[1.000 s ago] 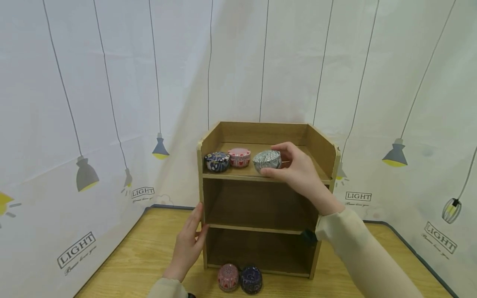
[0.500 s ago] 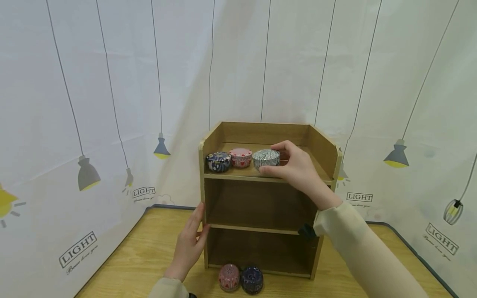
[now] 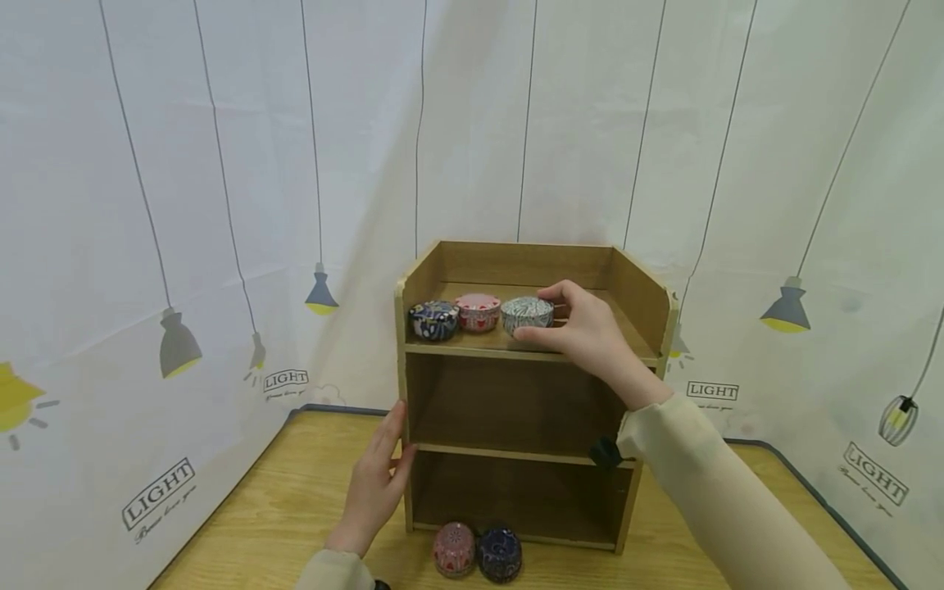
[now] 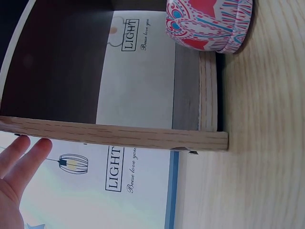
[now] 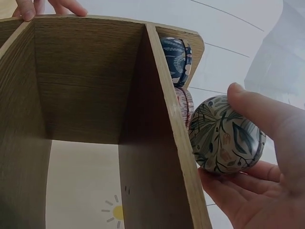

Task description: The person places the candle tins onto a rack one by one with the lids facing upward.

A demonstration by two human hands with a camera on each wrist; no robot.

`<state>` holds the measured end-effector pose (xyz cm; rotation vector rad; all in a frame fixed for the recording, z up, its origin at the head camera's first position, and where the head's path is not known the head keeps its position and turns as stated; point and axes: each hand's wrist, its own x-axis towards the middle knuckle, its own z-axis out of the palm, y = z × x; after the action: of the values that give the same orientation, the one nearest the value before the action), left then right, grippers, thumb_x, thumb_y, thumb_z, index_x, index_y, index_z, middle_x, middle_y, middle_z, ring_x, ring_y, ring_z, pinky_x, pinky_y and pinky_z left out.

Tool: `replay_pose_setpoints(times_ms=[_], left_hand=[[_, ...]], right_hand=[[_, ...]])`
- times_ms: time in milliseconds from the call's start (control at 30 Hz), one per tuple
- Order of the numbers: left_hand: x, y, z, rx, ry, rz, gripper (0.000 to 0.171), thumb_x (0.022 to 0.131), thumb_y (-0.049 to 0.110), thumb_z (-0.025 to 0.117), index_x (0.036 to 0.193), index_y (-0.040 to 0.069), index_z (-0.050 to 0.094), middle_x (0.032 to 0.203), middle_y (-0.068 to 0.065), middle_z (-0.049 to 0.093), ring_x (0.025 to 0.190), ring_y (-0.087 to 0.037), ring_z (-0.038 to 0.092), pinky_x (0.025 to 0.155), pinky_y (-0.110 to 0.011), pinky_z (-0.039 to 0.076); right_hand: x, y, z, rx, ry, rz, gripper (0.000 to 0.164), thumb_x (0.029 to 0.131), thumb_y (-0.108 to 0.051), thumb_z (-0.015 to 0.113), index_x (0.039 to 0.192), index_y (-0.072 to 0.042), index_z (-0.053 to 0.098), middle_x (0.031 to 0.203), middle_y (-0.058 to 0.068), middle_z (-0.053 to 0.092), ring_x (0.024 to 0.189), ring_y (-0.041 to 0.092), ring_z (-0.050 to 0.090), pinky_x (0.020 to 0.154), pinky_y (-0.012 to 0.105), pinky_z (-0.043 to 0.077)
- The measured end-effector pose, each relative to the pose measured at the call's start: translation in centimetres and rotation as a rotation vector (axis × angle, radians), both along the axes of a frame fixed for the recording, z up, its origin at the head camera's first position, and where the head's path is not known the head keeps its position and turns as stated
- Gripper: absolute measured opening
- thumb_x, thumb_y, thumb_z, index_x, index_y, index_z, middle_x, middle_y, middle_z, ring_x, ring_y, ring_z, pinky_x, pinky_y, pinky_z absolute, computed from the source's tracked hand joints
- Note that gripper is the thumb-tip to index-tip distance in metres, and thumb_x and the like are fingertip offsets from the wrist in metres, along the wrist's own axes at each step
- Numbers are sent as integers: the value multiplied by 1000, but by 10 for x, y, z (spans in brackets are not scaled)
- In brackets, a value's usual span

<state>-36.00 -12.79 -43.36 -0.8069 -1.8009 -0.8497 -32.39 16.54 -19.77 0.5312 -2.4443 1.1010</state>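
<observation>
My right hand [image 3: 590, 332] grips a round tin [image 3: 527, 316] with a white-and-green leaf pattern, thumb in front and fingers behind, at the top level of a wooden shelf [image 3: 516, 356]. The right wrist view shows the leafy tin [image 5: 226, 136] between thumb and fingers beside the shelf board. Left of it on that level sit a pink-and-red tin [image 3: 478, 313] and a dark blue patterned tin [image 3: 433, 320]. My left hand [image 3: 374, 479] rests on the shelf's left side with fingers straight; in the left wrist view its fingertips [image 4: 43, 145] touch the side panel.
On the wooden table [image 3: 243, 508], a pink tin [image 3: 453, 550] and a dark blue tin [image 3: 499, 554] stand in front of the shelf's base. White sheeting [image 3: 354, 123] printed with hanging lamps surrounds the back and sides. Two lower compartments open forward.
The leafy tin, tilted one second ago, now sits level in my right hand. My left hand stays against the shelf's side.
</observation>
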Motion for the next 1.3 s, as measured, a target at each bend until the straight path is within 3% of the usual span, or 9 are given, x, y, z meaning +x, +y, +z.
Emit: replay_pose_setpoints(times_ms=[933,1300], left_hand=[[0,-2,-1,-11,-15,1,77,80,-13,69,148,3,37,149,-13,42,122,-26,52,66,-19,57],[1,-2,1,-17,-33,0,78,81,-13,70,149,4,36,150,-13,40,121,-31,52,66,-17,56]], right_hand=[[-10,-7,-4,72,-70,-18,60,82,-32,80,126,-2,53,123,16,57,110,31,59,83,43,55],[-13,-9,-4,102,-66,-35,60,81,-32,81,125,-2,53,122,15,58,109,30,58,83,43,53]])
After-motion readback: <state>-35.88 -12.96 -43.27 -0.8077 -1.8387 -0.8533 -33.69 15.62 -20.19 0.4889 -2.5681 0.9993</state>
